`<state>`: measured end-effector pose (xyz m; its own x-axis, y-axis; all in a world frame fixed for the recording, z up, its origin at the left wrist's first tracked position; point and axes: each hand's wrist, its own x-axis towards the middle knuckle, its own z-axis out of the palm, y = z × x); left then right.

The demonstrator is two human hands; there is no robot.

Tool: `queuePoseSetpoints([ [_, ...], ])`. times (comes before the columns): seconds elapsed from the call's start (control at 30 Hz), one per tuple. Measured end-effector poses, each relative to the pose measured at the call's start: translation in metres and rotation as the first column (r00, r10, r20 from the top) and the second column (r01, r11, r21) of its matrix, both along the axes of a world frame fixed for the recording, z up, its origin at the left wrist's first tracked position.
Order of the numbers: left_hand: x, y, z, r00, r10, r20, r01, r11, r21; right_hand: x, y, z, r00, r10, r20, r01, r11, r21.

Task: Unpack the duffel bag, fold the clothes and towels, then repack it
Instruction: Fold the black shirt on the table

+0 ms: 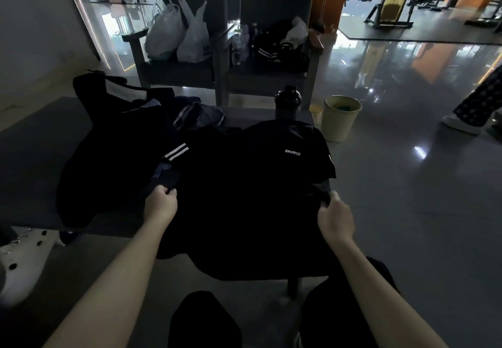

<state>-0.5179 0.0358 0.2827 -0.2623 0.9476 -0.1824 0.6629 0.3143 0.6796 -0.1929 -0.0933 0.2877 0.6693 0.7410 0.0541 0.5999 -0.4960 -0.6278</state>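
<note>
A black T-shirt (244, 184) with a small "SPORTS" print and white sleeve stripes lies spread across the low grey table (35, 162), its hem hanging over the near edge. My left hand (160, 203) grips the shirt's left side. My right hand (335, 217) grips its right side near the table's corner. The black duffel bag (114, 141) lies slumped at the left of the table, with a pale paper on top. A dark crumpled garment (198, 116) sits behind the shirt.
A black shaker bottle (288, 103) stands at the table's far right. A pale bin (341, 116) is on the floor beside it. Two chairs behind hold white plastic bags (179, 35), bottles and dark clothes. Another person's leg (478, 103) is at the right.
</note>
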Motion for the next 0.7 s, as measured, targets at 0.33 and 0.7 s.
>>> queuePoseSetpoints([
  [0.33,0.024,0.07,0.019,0.956,0.033,0.29,-0.043,0.999,0.028,0.032,0.081,0.017,0.966,0.143,-0.215,-0.105,0.978,0.178],
  [0.7,-0.008,0.029,-0.031,0.936,-0.137,-0.325,0.044,0.96,-0.276,0.012,0.027,-0.028,0.995,0.094,0.034,-0.073,0.915,-0.397],
])
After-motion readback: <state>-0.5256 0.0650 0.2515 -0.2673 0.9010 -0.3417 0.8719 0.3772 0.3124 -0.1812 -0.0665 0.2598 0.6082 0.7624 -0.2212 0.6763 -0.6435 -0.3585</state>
